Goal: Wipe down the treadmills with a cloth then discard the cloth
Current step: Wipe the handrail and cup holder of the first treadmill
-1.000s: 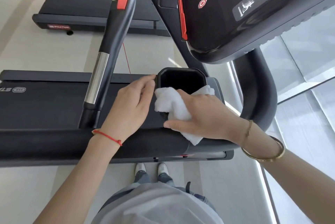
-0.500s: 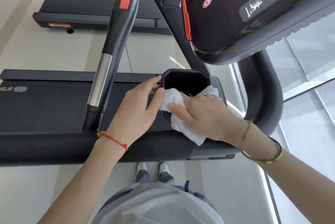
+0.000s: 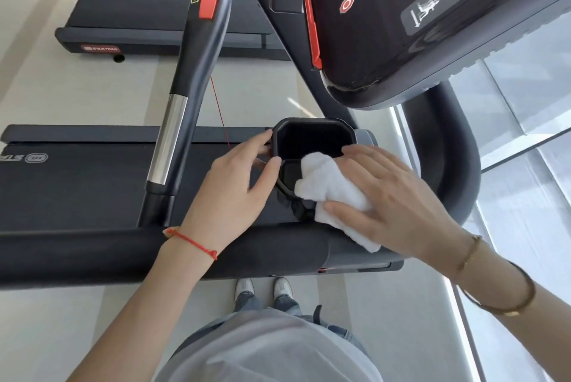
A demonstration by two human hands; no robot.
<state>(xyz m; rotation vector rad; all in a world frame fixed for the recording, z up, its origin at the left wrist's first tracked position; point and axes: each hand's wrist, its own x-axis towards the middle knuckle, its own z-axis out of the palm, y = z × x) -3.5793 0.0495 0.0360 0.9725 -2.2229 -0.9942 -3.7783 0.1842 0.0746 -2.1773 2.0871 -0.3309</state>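
The wiping is under way and, judging by what lies in view, well short of finished. The white cloth (image 3: 332,193) sits bunched on the near right edge of the treadmill's black cup holder (image 3: 312,142), draping down over the grey side rail (image 3: 92,253) below it. Whether the console (image 3: 432,20) overhead, the handlebar (image 3: 197,72) on the left or the belt deck (image 3: 71,184) have been cleaned cannot be told from their look. A second treadmill (image 3: 154,17) stands far left across the floor, and nothing shows it has been touched. Discarding the cloth is plainly not yet done, as it is in use.

The right hand (image 3: 398,199) lies flat over the cloth with fingers straight and spread, the thumb along the cloth's near side, pressing it against the cup holder's rim rather than clutching it. The left hand (image 3: 238,190) holds nothing; its fingers are loosely extended, with fingertips resting at the left wall of the cup holder and the thumb touching its near left corner, apparently to steady it. Both wrists wear bracelets.
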